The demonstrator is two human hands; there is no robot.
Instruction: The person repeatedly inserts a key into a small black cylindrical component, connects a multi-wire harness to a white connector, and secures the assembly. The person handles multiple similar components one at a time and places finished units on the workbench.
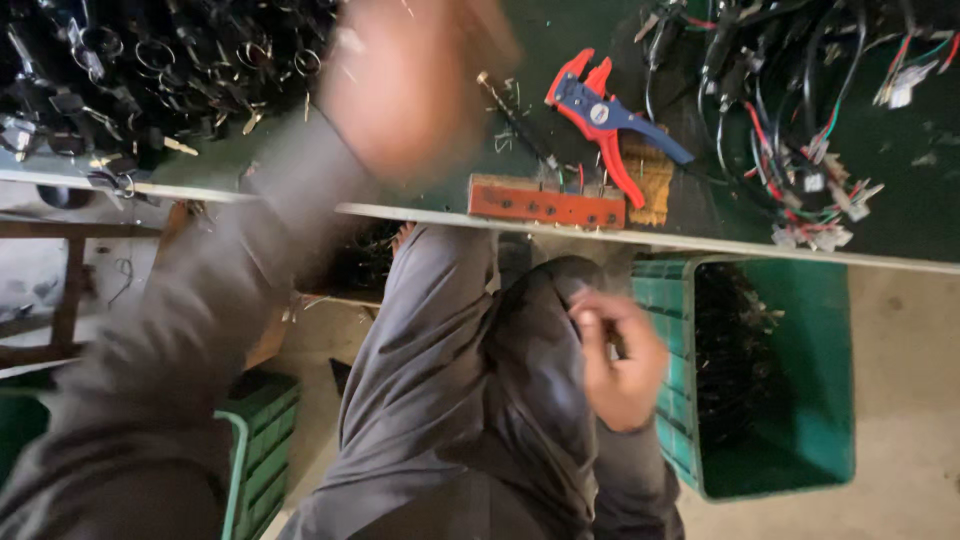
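Right hand [620, 355] loosely curled over lap, beside green crate [800, 380].

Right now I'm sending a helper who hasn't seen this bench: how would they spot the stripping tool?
On the dark green bench, look right of the blurred left hand. The stripping tool lies above an orange block: the only red-and-blue plier-shaped thing there.

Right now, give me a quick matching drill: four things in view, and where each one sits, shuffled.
Things:
1. wire stripper
2. orange block
3. green crate
4. right hand

Places:
A. on the floor, under the bench edge
B. at the near edge of the bench
C. over the lap, below the bench
D. on the green benchtop, beyond the block

Pairs: 1-D, 2-B, 3-A, 4-C
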